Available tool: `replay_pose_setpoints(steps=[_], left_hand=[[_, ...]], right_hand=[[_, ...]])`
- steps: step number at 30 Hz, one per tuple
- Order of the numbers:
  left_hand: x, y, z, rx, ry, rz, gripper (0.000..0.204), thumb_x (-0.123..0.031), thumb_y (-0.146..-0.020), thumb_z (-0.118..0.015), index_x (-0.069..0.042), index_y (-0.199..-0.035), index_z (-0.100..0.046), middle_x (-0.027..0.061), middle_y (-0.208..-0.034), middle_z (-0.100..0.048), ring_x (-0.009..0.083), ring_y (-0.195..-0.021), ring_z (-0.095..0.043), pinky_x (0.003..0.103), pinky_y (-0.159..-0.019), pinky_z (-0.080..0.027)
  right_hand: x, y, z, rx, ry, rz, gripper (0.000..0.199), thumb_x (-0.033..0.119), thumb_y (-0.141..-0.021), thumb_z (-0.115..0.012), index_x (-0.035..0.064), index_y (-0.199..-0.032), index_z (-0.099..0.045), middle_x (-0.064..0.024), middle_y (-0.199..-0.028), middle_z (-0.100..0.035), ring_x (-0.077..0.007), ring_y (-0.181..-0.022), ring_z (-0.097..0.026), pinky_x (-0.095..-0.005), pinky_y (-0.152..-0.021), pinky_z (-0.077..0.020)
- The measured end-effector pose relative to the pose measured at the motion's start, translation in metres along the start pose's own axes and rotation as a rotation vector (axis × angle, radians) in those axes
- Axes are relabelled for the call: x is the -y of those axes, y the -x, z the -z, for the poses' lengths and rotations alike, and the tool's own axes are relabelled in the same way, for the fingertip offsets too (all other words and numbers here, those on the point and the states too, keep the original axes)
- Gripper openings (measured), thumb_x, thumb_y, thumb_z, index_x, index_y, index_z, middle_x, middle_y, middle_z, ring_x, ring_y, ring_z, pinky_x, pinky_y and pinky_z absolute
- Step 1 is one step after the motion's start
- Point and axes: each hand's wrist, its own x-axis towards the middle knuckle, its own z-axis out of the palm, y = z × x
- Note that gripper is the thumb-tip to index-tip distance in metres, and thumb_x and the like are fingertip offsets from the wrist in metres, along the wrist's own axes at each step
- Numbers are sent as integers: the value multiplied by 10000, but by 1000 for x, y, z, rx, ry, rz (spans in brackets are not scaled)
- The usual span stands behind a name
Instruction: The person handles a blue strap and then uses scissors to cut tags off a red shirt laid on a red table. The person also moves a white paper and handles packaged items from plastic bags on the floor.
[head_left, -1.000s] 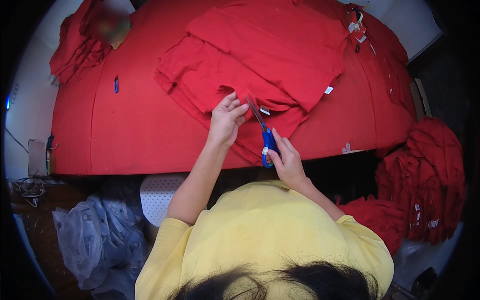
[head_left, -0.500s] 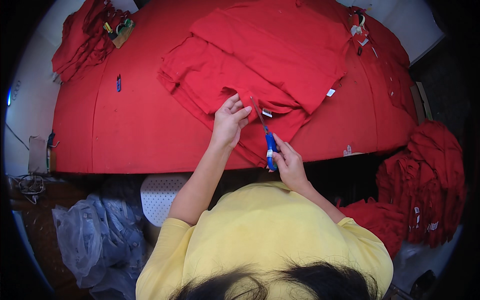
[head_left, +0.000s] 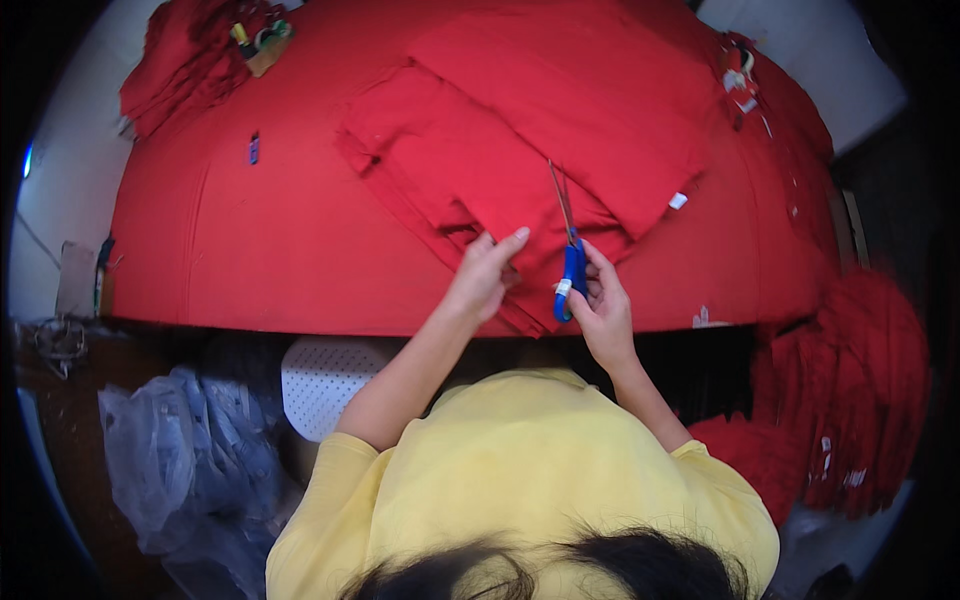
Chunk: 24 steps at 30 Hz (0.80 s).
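A folded red garment [head_left: 590, 110], its layers overlapping, lies on the red-covered table in front of me. At its near edge my left hand [head_left: 487, 275] is closed, thumb and fingers pinching a piece of the red cloth. My right hand [head_left: 606, 308] holds blue-handled scissors [head_left: 571, 262] by the handles. Their slim blades point away from me over the garment, slightly parted, to the right of my left hand. A small white tag [head_left: 678, 201] sticks out at the garment's right edge.
Small blue thread snips [head_left: 254, 149] rest on the table at left. Red cloth and a small box of tools [head_left: 262, 48] stand at the far left. More red garments [head_left: 850, 390] hang in a heap at right. Clear plastic bags [head_left: 190, 450] and a white perforated seat [head_left: 325, 385] are below the table edge.
My left hand has drawn toward me and to the right with the cloth. The scissors have shifted right and now stand more upright. The whole view has moved slightly.
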Motion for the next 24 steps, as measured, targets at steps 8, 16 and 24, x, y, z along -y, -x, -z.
replay_pose_setpoints(steps=[8,16,24], left_hand=[[42,-2,14,60,-328,153,287,-271,-932,-553,-12,-1048,-599,61,-923,-641,196,-832,-632,356,-769,-531],[-102,-122,93,-178,571,-245,349,-127,-913,-520,8,-1231,-468,170,-1247,-535,323,-1145,-528,469,-1014,-418],[-173,-162,156,-198,595,-441,518,-369,-961,-436,-3,-1327,-398,158,-1324,-484,302,-1217,-452,467,-1058,-320]], right_hand=[[-6,-21,-12,101,333,98,606,-89,-761,-553,43,-1337,-416,-188,-1186,-524,-315,-1081,-551,-374,-928,-438],[4,0,78,452,445,-272,560,-68,-780,-553,61,-1315,-451,-147,-1164,-554,-263,-1060,-556,-342,-944,-426],[4,-25,96,553,540,-311,571,-63,-777,-557,59,-1324,-444,-161,-1229,-544,-277,-1104,-551,-363,-948,-435]])
